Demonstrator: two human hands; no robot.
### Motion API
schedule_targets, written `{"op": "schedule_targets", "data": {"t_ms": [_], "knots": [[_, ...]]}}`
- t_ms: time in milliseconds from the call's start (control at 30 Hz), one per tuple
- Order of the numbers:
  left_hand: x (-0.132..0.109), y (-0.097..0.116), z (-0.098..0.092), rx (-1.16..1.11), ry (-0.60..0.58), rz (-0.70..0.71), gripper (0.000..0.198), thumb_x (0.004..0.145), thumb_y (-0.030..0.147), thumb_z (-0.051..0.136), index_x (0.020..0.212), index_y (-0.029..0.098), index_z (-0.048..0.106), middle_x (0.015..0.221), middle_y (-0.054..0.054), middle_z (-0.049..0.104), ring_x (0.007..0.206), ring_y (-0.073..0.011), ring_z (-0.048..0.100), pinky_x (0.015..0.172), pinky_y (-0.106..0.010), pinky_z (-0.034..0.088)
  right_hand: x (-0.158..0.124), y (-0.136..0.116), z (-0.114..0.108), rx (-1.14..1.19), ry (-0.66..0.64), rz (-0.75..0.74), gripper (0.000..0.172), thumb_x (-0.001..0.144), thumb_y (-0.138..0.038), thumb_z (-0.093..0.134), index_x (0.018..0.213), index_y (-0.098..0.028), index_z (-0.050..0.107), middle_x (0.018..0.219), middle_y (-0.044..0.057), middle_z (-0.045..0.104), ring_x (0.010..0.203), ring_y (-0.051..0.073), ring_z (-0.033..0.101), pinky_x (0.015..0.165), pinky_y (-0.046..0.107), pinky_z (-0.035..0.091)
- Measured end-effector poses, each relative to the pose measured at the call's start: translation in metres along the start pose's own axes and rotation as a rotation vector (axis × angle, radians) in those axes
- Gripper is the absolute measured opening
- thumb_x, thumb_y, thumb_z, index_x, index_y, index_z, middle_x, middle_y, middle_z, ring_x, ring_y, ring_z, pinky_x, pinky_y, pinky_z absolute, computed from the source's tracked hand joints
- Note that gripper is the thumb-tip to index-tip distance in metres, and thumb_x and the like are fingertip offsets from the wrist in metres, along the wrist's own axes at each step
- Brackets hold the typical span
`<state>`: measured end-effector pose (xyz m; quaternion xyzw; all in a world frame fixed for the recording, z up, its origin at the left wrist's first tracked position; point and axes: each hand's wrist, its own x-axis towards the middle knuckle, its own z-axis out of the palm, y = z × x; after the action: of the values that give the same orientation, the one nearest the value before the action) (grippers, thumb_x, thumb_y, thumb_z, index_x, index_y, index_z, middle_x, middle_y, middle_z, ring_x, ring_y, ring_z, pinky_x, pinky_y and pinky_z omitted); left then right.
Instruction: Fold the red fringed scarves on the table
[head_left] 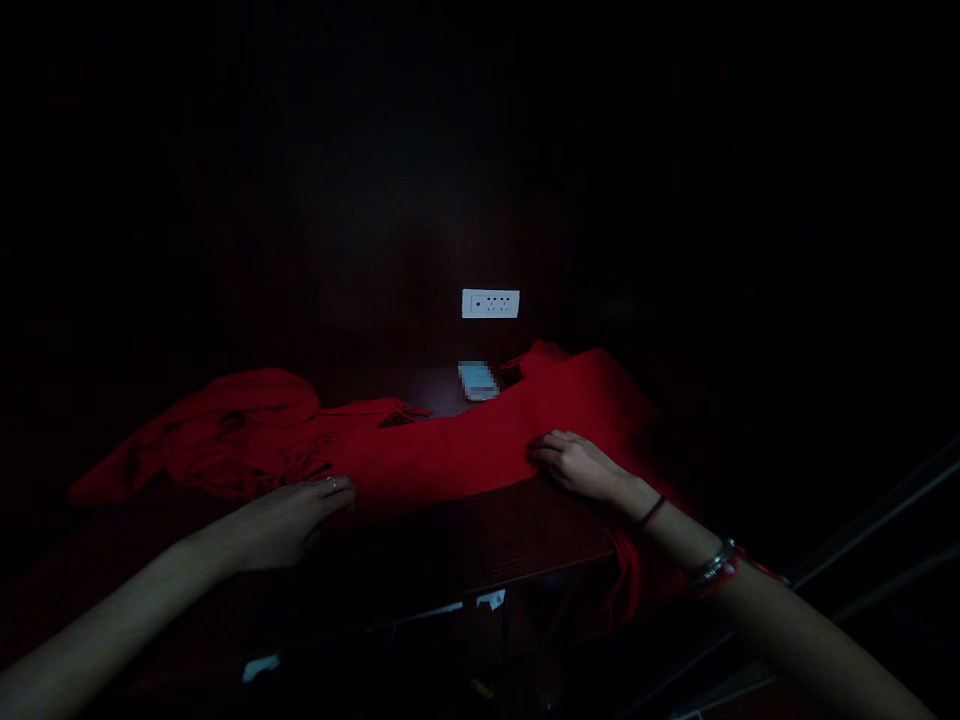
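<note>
A long red scarf (442, 450) with fringed ends lies across a dark wooden table (510, 530). Its left part is bunched, the middle stretch lies fairly flat, and the right part spreads out with fringe hanging past the table edge. My left hand (304, 510), with a ring on one finger, pinches the near edge of the scarf beside the fringe. On the near edge further right, my right hand (577, 465) has its fingers curled closed on the cloth. Some fingertips of both hands are lost in shadow.
Behind the scarf a pale, blurred-out flat object (478, 381) rests on the table. A white socket panel (490, 304) is on the dark wall. Beneath the table edge are white scraps (261, 668). Everything around is very dim.
</note>
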<state>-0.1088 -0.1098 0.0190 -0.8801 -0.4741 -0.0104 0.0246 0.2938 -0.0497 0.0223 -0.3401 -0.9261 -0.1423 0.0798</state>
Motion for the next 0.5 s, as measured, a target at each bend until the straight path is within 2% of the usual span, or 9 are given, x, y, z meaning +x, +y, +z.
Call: {"op": "schedule_targets", "data": {"t_ms": [67,133,200,267,333,400,500], "knots": [[0.007,0.006,-0.013,-0.118,-0.058,0.041,0.038,0.070,0.019,0.043,0.107,0.025,0.047,0.111,0.001,0.050,0.098,-0.0133,0.049,0.082,-0.022,0.038,0.021,-0.012,-0.004,0.116,0.049,-0.019,0.033,0.084,-0.027,0.031,0.110,-0.018,0.048,0.107,0.007,0.051,0.098,0.015,0.044,0.087,0.031,0.033],[0.025,0.014,-0.018,-0.194,-0.017,0.040,0.034,0.078,0.027,0.035,0.111,0.024,0.043,0.114,-0.001,0.048,0.102,-0.0132,0.046,0.086,-0.025,0.035,0.050,-0.028,-0.001,0.215,0.073,-0.026,0.039,0.084,-0.034,0.028,0.116,-0.017,0.043,0.114,0.008,0.047,0.105,0.016,0.040,0.092,0.032,0.029],[0.049,0.023,-0.009,-0.163,0.165,-0.079,0.038,0.082,0.033,0.025,0.115,0.019,0.041,0.119,-0.005,0.045,0.109,-0.0154,0.040,0.093,-0.030,0.028,0.082,-0.045,0.009,0.291,0.058,0.000,0.049,0.083,-0.043,0.027,0.122,-0.015,0.035,0.123,0.011,0.038,0.114,0.019,0.030,0.094,0.035,0.025],[0.069,0.027,0.010,-0.086,0.235,-0.193,0.047,0.082,0.039,0.026,0.121,0.016,0.034,0.127,-0.010,0.035,0.116,-0.0198,0.031,0.095,-0.037,0.022,0.107,-0.060,0.024,0.358,-0.023,0.063,0.060,0.080,-0.052,0.025,0.128,-0.017,0.024,0.132,0.011,0.025,0.121,0.024,0.017,0.095,0.042,0.020],[0.079,0.024,0.032,-0.065,0.142,-0.268,0.058,0.078,0.050,0.029,0.125,0.017,0.029,0.132,-0.011,0.026,0.121,-0.0243,0.021,0.095,-0.042,0.021,0.120,-0.069,0.039,0.401,-0.148,0.109,0.067,0.076,-0.060,0.019,0.130,-0.020,0.016,0.136,0.009,0.015,0.123,0.027,0.009,0.095,0.048,0.015],[0.076,0.015,0.046,-0.056,0.060,-0.301,0.063,0.075,0.056,0.027,0.127,0.020,0.026,0.134,-0.009,0.022,0.122,-0.0255,0.017,0.095,-0.042,0.019,0.122,-0.069,0.051,0.403,-0.247,0.132,0.069,0.074,-0.063,0.014,0.130,-0.023,0.015,0.137,0.006,0.012,0.123,0.027,0.005,0.096,0.049,0.008],[0.059,-0.001,0.051,-0.041,0.008,-0.322,0.067,0.074,0.059,0.025,0.128,0.020,0.023,0.134,-0.010,0.018,0.122,-0.0249,0.014,0.097,-0.038,0.017,0.114,-0.059,0.058,0.377,-0.309,0.192,0.071,0.072,-0.066,0.011,0.130,-0.025,0.014,0.137,0.005,0.008,0.123,0.026,0.002,0.097,0.047,0.002]]}}
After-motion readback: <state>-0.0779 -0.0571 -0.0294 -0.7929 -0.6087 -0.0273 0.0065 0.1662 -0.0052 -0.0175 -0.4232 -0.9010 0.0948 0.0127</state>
